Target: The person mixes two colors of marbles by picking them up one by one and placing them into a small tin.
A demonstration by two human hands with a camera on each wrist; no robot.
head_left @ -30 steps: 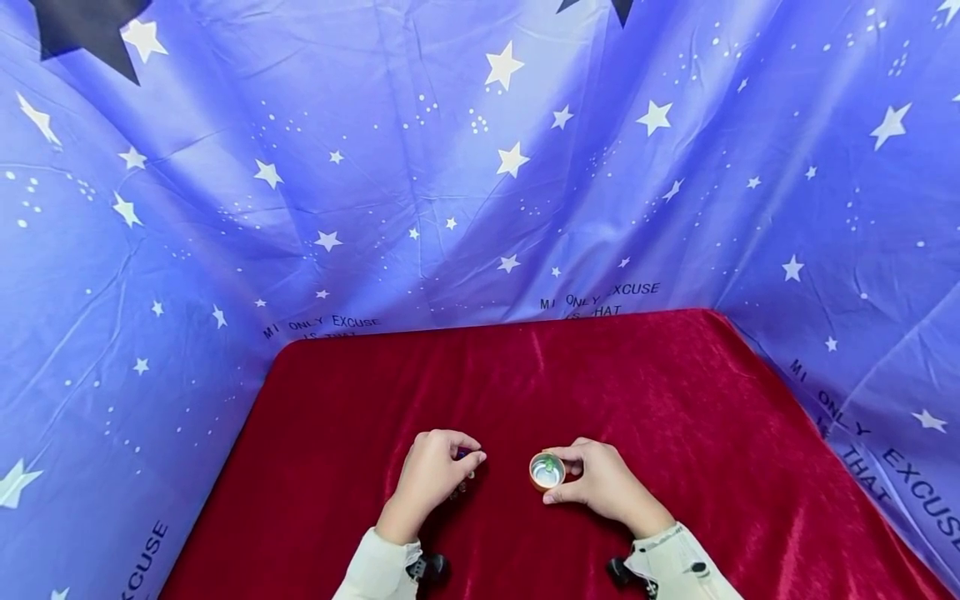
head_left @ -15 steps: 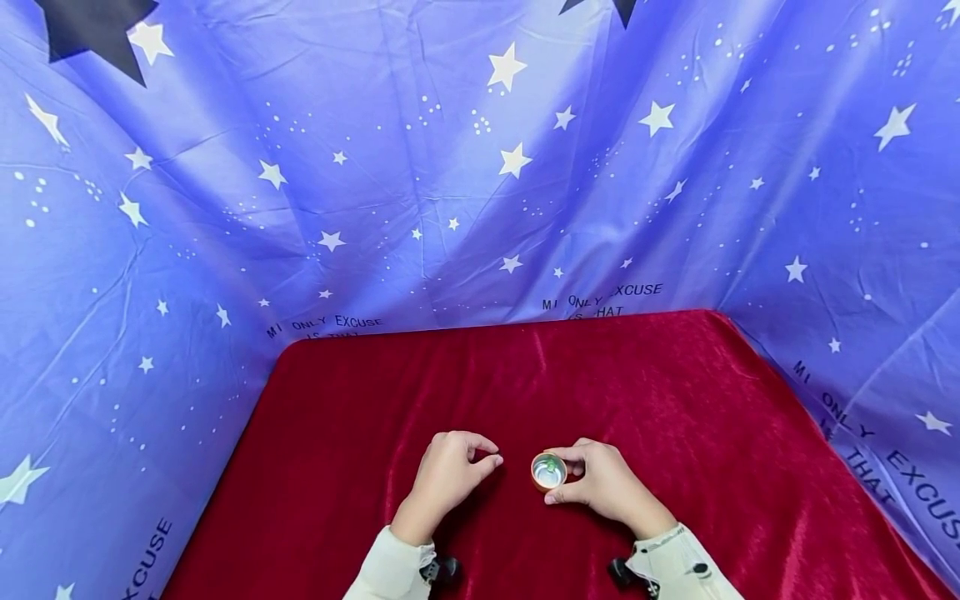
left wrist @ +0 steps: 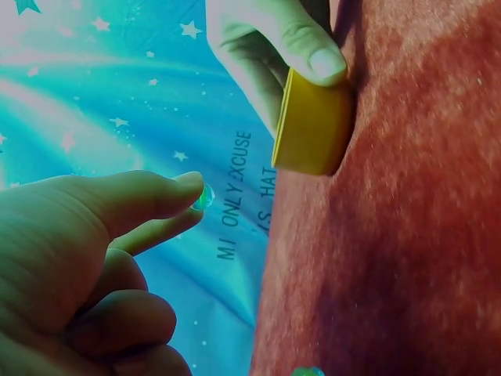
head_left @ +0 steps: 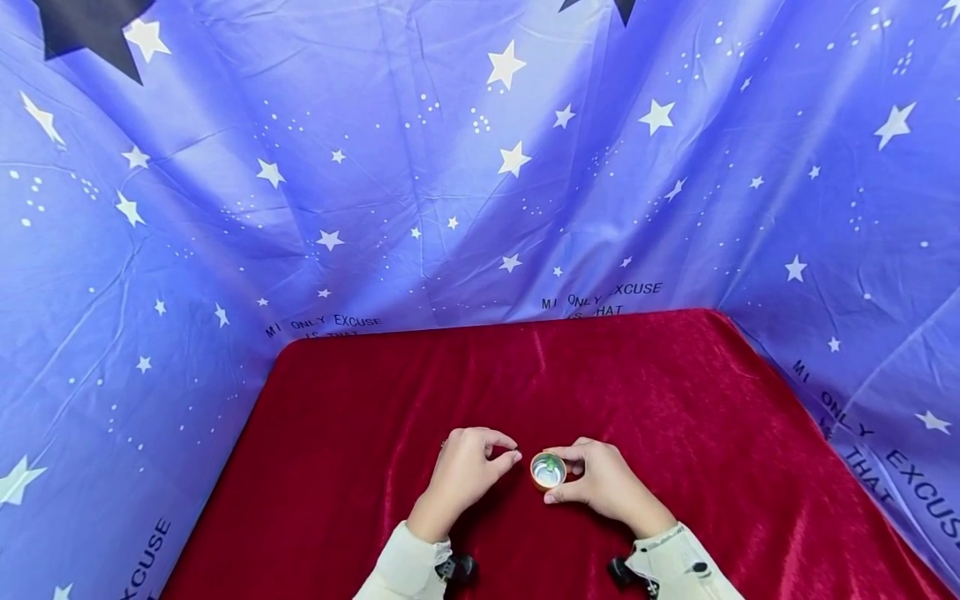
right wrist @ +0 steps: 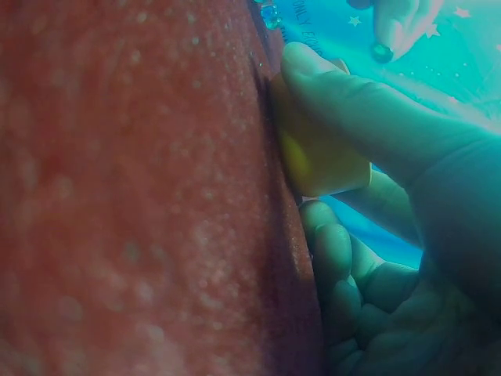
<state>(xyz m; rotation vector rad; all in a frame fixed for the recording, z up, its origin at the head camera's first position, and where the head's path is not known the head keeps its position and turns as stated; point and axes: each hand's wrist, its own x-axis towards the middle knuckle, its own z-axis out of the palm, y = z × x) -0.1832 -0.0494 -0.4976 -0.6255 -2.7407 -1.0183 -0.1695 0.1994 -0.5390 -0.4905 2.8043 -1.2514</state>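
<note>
My left hand [head_left: 468, 467] pinches a small clear glass marble [left wrist: 205, 197] with a green swirl between thumb and forefinger, its other fingers curled in. The marble is above the cloth, just left of a small cup [head_left: 548, 472] and apart from it. The cup is yellow-gold outside and silvery inside, with something green, seemingly a marble [head_left: 552, 466], in it. My right hand [head_left: 603, 481] grips the cup from its right side with thumb and fingers. In the right wrist view the cup [right wrist: 325, 160] stands upright on the cloth.
A dark red velvet cloth [head_left: 600, 383] covers the table. Another greenish marble [left wrist: 308, 371] lies at the bottom edge of the left wrist view; bluish marbles [right wrist: 270, 16] show at the top of the right wrist view. A blue star-printed curtain [head_left: 420, 167] surrounds the table's back and sides.
My left hand has moved right, closer to the cup, with the marble pinched. Several small objects beside it earlier are now mostly hidden behind it. The right hand and cup have stayed put.
</note>
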